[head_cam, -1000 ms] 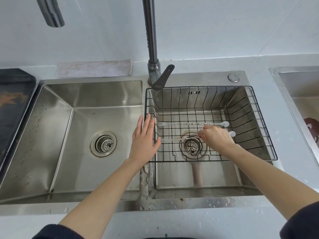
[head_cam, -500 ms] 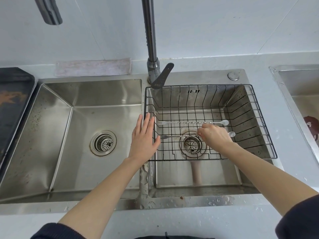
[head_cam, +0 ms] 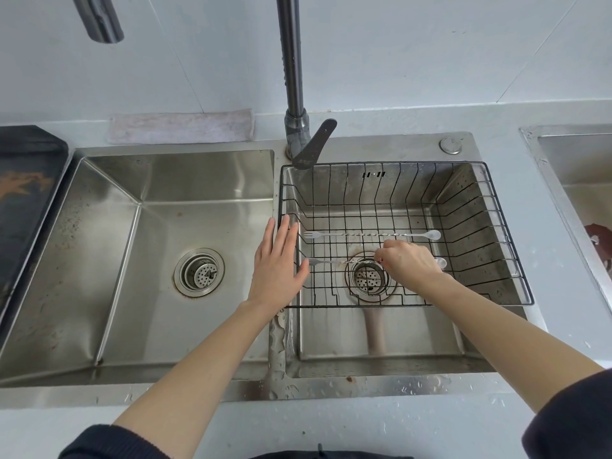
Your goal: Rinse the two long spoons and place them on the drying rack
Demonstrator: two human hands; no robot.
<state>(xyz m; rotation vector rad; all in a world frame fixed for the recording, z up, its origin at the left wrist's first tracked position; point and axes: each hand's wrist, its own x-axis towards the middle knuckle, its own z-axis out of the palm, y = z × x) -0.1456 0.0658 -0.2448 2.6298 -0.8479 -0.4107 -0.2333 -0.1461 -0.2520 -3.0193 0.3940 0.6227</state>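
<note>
Little change since earlier frame: right hand (head_cam: 410, 263) pinched on twisted mid-shaft of near long spoon (head_cam: 341, 261), low over drying rack (head_cam: 516, 260). Far long spoon (head_cam: 374, 234) lying just beyond grip. Left hand (head_cam: 276, 266) flat, splayed, on rack edge. Thin, light, stiff, likely wet-slippery; twisted section best hold.

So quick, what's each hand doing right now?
Left hand: open and flat, holding nothing, at the drying rack's left edge.
Right hand: closed, fingers pinching the nearer long spoon lying in the rack.

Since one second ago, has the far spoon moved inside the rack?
No. The far spoon lies across the same wires of the drying rack, behind the drain, as before.
</note>
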